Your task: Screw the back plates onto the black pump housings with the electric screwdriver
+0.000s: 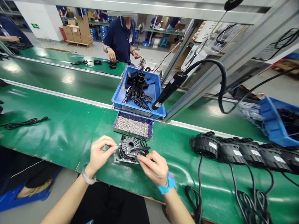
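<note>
A round black device (129, 149) with a ribbed top lies on the green bench in front of me, a black cable curling off its right side. My left hand (100, 154) is at its left edge with thumb and forefinger pinched together; what they pinch is too small to name. My right hand (153, 166) rests against the device's right side, fingers curled by the cable (140, 150). A blue band sits on my right wrist.
A tray of small screws (133, 126) stands just behind the device, with a blue bin of black cables (139, 90) above it. An electric screwdriver (169, 90) hangs over the bin. Several finished black units (243, 152) line the right. A person in dark blue works across the belt.
</note>
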`<state>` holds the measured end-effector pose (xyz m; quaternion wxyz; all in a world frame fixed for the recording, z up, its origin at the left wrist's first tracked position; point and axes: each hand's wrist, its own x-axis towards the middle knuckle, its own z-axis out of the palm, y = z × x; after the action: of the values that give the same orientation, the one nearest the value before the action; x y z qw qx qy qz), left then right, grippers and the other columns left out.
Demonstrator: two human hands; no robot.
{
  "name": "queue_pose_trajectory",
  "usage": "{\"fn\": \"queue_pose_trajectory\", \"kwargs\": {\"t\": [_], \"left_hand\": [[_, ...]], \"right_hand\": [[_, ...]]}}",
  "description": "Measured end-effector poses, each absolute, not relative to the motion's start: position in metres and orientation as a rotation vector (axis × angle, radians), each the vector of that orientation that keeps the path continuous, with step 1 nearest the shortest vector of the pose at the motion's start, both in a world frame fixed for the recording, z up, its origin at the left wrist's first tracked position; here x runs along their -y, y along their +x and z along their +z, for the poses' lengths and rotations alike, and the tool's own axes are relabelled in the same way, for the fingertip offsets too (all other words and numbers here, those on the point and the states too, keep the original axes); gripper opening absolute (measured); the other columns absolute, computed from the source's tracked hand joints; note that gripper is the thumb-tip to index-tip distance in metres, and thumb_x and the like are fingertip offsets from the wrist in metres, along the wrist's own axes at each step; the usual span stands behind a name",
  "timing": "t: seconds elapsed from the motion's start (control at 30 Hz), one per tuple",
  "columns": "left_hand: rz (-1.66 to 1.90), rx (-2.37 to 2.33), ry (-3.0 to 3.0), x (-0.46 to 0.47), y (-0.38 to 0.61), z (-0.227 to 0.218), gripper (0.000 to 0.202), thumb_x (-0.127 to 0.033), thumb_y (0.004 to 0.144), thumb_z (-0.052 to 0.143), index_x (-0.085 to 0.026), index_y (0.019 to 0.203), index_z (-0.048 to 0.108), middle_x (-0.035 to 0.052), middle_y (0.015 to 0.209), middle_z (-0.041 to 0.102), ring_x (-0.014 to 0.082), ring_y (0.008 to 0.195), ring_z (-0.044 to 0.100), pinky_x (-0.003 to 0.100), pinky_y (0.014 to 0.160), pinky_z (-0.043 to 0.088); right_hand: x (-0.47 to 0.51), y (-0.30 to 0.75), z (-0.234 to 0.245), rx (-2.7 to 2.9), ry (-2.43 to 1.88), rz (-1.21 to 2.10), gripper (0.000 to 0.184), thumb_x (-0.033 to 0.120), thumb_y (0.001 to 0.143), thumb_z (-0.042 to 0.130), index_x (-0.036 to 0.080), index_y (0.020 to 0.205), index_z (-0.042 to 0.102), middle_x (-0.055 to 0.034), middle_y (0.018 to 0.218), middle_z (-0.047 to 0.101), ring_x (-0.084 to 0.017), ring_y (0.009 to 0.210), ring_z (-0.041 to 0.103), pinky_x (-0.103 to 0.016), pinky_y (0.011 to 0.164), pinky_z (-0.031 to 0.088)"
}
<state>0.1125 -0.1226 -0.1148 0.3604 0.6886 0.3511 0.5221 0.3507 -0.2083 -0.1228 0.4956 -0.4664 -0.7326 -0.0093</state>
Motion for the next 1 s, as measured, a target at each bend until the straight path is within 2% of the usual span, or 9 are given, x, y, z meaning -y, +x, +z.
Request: {"fn": "queue_pose_trajectory", "kwargs": {"t": [0.17,0.3,0.47,0.57,0.63,0.73,0.83,0.9,1.0], "left_hand": [[1.356,-0.844,1.911,0.133,0.116,-0.124,0.004,-0.021,0.086,0.08,-0.021,0.082,0.08,0.0027,0.079,0.069,0.0137,0.072,0.067,0.024,0.067,0.057],[1.374,-0.779,2.063,0.133,0.118,-0.115,0.002,-0.019,0.088,0.079,-0.02,0.086,0.08,0.0025,0.079,0.069,0.0123,0.07,0.067,0.022,0.064,0.056],[1.31,-0.758,2.268,0.135,0.116,-0.104,0.005,-0.019,0.09,0.076,-0.02,0.086,0.078,0.0023,0.078,0.069,0.0125,0.07,0.065,0.023,0.064,0.053],[1.258,-0.823,2.274,0.135,0.116,-0.104,0.01,-0.025,0.09,0.077,-0.019,0.083,0.074,0.0016,0.076,0.067,0.0129,0.069,0.063,0.024,0.065,0.051],[1.177,-0.891,2.199,0.13,0.115,-0.106,0.022,-0.033,0.088,0.08,-0.018,0.076,0.07,0.0005,0.071,0.064,0.0129,0.065,0.06,0.024,0.062,0.049],[0.894,-0.918,2.046,0.112,0.11,-0.111,0.037,-0.046,0.082,0.083,-0.017,0.07,0.064,-0.0007,0.067,0.062,0.0121,0.061,0.055,0.023,0.056,0.046],[0.607,-0.84,1.945,0.085,0.103,-0.116,0.041,-0.051,0.077,0.086,-0.016,0.069,0.066,-0.0005,0.069,0.063,0.0119,0.061,0.056,0.022,0.057,0.046],[0.526,-0.79,1.932,0.065,0.1,-0.118,0.039,-0.05,0.08,0.083,-0.015,0.07,0.068,0.0008,0.07,0.066,0.0127,0.063,0.058,0.022,0.06,0.047],[0.52,-0.807,2.029,0.033,0.111,-0.119,0.03,-0.041,0.095,0.066,-0.016,0.081,0.074,0.0041,0.08,0.074,0.0153,0.073,0.066,0.024,0.069,0.052]], "right_hand": [[0.216,0.361,-0.131,1.752,-1.143,0.0,0.029,0.01,0.088,0.07,0.027,0.11,0.078,0.0027,0.06,0.06,-0.013,0.051,0.054,-0.028,0.053,0.046],[0.215,0.379,-0.122,1.566,-1.293,-0.011,0.02,0.024,0.097,0.057,0.026,0.108,0.075,0.0003,0.06,0.059,-0.017,0.05,0.053,-0.034,0.054,0.049],[0.159,0.399,-0.097,1.639,-1.621,0.149,0.035,0.035,0.105,0.043,0.022,0.107,0.075,-0.0071,0.083,0.075,-0.021,0.067,0.067,-0.034,0.065,0.054],[0.107,0.404,-0.101,1.861,-1.775,0.397,0.028,0.033,0.102,0.055,0.019,0.09,0.076,-0.0056,0.082,0.077,-0.019,0.073,0.07,-0.032,0.073,0.056],[0.077,0.403,-0.112,2.016,-1.853,0.579,0.022,0.034,0.098,0.066,0.017,0.086,0.073,-0.0032,0.08,0.074,-0.016,0.073,0.07,-0.032,0.076,0.058],[0.052,0.401,-0.132,2.155,-1.953,0.758,0.025,0.039,0.099,0.066,0.014,0.097,0.07,-0.0021,0.09,0.072,-0.015,0.079,0.07,-0.033,0.076,0.06],[0.05,0.401,-0.141,2.202,-2.0,0.822,0.024,0.038,0.1,0.065,0.014,0.102,0.07,-0.0037,0.097,0.072,-0.016,0.083,0.07,-0.033,0.077,0.061],[0.055,0.404,-0.141,2.216,-2.005,0.815,0.023,0.037,0.101,0.065,0.015,0.1,0.07,-0.0038,0.097,0.072,-0.016,0.085,0.07,-0.033,0.079,0.061],[0.063,0.408,-0.137,2.298,-2.03,0.808,0.021,0.035,0.1,0.066,0.015,0.1,0.07,-0.0043,0.101,0.072,-0.018,0.091,0.07,-0.036,0.083,0.061]]}}
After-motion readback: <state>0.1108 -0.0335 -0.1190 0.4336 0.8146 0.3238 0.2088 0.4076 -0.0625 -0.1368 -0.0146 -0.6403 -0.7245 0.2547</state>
